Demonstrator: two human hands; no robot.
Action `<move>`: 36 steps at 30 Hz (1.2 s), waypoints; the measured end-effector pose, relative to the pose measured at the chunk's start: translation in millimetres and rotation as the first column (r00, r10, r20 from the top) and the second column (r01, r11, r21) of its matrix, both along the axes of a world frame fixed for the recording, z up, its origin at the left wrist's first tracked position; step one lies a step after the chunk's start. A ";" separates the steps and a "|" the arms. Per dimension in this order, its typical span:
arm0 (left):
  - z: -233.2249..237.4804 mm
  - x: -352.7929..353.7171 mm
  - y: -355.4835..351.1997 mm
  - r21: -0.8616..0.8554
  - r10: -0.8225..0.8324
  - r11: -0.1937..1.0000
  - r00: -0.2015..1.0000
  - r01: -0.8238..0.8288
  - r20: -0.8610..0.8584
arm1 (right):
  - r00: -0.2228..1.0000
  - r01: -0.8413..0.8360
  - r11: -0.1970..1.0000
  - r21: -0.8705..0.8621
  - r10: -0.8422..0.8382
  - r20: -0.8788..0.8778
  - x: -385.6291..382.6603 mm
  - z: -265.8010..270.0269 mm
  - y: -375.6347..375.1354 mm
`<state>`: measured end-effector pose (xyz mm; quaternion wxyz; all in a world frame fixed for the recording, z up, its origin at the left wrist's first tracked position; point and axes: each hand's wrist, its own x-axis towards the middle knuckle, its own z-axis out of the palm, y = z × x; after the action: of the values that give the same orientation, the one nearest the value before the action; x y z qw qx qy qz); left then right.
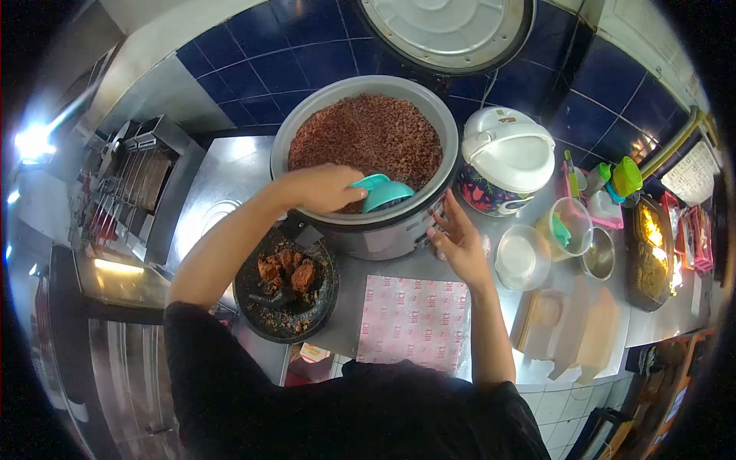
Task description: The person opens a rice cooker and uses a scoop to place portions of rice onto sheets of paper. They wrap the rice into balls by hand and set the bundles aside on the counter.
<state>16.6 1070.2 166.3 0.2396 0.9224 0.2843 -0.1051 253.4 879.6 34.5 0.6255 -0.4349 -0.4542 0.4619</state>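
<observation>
Low in the large rice cooker (364,239), near its front rim, my left hand (326,188) is closed on a turquoise bowl-shaped scoop (389,196). Reddish-brown rice (364,134) fills much of the pot. My right hand (458,241) rests against the cooker's right front side, fingers stretched out and holding nothing. In front of the cooker lies a sheet of printed food paper (414,318). To its left, a dark stone mortar (328,310) holds browned food pieces, crumbs and a dark pestle (272,297).
The cooker's round lid (448,27) stands raised behind it. A smaller white-lidded rice cooker (510,149) is at right. Plastic tubs (523,257), a metal bowl (598,261) and folded food boxes (586,337) sit along the right counter. A metal grill unit (142,184) stands left.
</observation>
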 end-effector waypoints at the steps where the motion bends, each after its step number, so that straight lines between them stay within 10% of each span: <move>1: -3.3 1.5 10.3 -0.093 -0.053 0.995 0.997 0.046 -0.065 | 0.999 0.005 0.999 -0.038 -0.006 -0.032 -0.9 2.7 -0.2; 2: 26.7 20.0 -4.3 -0.218 0.082 0.966 0.963 -0.140 -0.257 | 1.000 -0.004 0.999 -0.036 0.003 -0.030 -2.8 3.6 0.1; 20: 49.8 17.3 35.9 -0.476 0.048 0.845 0.920 -0.245 -0.390 | 0.996 0.017 1.000 -0.006 -0.017 0.085 6.2 -10.7 0.4; 26: 41.8 -6.9 62.6 -0.612 0.197 0.641 0.870 -0.463 -0.452 | 1.000 -0.024 0.995 -0.099 0.025 0.003 6.9 1.3 -7.7; 30: 36.2 -46.6 68.7 -0.717 0.450 0.484 0.845 -0.502 -0.289 | 0.999 0.008 1.000 0.005 -0.007 -0.049 4.4 -22.1 -16.3; 36: 54.6 -76.2 -0.7 -0.809 0.702 0.439 0.711 -0.391 0.037 | 0.968 0.193 0.925 -0.326 -0.125 0.216 26.8 -76.5 -98.6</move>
<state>-59.6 1069.5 220.9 0.6679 0.5897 0.4515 0.0478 280.2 781.1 -42.0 0.5286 -0.6155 -0.3873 0.4379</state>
